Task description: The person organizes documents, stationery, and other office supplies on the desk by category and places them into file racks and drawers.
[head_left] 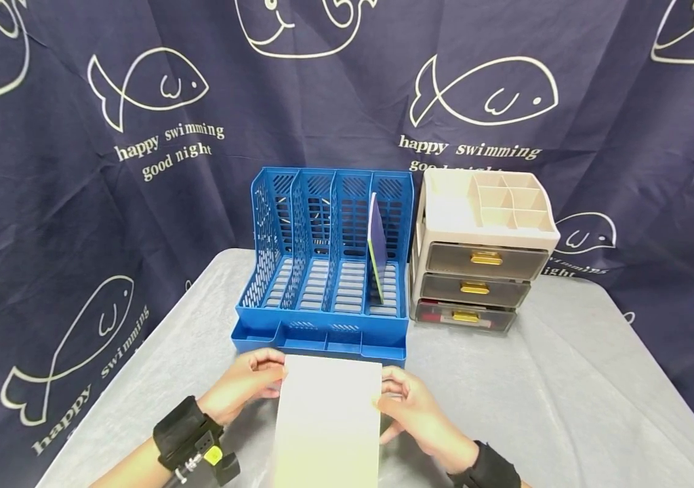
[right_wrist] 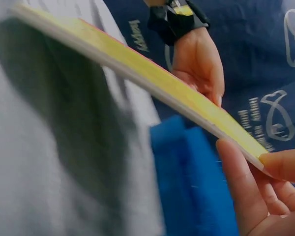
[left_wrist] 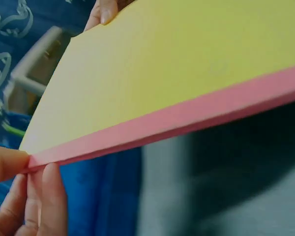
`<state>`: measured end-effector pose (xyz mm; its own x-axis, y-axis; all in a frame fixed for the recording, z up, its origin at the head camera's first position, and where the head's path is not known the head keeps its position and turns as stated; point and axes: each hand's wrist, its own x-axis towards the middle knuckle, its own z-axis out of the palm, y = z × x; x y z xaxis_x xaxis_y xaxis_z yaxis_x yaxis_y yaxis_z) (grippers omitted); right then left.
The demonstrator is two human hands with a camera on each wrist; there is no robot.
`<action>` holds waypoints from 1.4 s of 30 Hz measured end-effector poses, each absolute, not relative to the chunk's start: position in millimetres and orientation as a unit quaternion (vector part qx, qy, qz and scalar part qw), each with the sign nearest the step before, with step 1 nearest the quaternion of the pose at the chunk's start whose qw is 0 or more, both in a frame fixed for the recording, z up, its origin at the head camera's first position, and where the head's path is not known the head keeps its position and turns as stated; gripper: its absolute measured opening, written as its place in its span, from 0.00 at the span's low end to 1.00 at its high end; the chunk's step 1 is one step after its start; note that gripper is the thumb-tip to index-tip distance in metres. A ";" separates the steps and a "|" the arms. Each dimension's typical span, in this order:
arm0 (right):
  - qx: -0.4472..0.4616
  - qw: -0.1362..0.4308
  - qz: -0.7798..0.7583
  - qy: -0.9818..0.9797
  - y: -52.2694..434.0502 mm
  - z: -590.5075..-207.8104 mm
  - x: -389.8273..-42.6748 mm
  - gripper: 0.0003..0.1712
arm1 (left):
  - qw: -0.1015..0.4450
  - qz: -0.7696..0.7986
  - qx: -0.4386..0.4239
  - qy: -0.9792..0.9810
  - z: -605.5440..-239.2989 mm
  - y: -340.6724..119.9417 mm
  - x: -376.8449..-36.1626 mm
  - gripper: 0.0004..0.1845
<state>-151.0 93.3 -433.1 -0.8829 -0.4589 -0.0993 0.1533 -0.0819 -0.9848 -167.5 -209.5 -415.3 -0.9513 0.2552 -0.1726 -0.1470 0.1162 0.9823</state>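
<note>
Both hands hold a notebook (head_left: 329, 423) in front of the blue file organizer. Its cover looks pale in the head view and yellow in the left wrist view, where a pink spine (left_wrist: 172, 123) runs along its edge. My left hand (head_left: 243, 386) pinches the spine side close to the far corner, thumb on top and fingers below. On the opposite edge, my right hand (head_left: 414, 413) pinches the page side (right_wrist: 187, 111) between thumb and fingers. The left wrist view shows the notebook raised over the table, with a dark shadow beneath it.
Just beyond the notebook stands the blue file organizer (head_left: 304, 323), with upright slots and small front trays. A thin purple notebook (head_left: 378, 240) leans in its rightmost slot. To its right is a cream drawer unit (head_left: 490, 237) with gold handles. Grey cloth (head_left: 566, 393) covers the table.
</note>
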 end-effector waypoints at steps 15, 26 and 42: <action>-0.185 -0.029 -0.650 0.736 130.6 -370.1 -136.7 0.14 | 0.020 0.640 0.206 0.740 -365.4 -167.7 -174.0 0.13; -0.165 -0.170 -0.591 0.771 148.8 -357.5 -132.5 0.12 | -0.011 0.614 0.209 0.761 -355.9 -135.9 -172.6 0.10; -0.154 -0.240 -0.573 0.768 172.1 -345.2 -134.3 0.15 | -0.038 0.595 0.244 0.764 -325.3 -101.9 -172.9 0.10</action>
<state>-134.3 172.1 -345.2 -0.8372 0.0396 0.5455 -0.5117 0.2954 -0.8068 -172.9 -101.9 -325.3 -0.8776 0.3283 0.3494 0.4191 0.1713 0.8916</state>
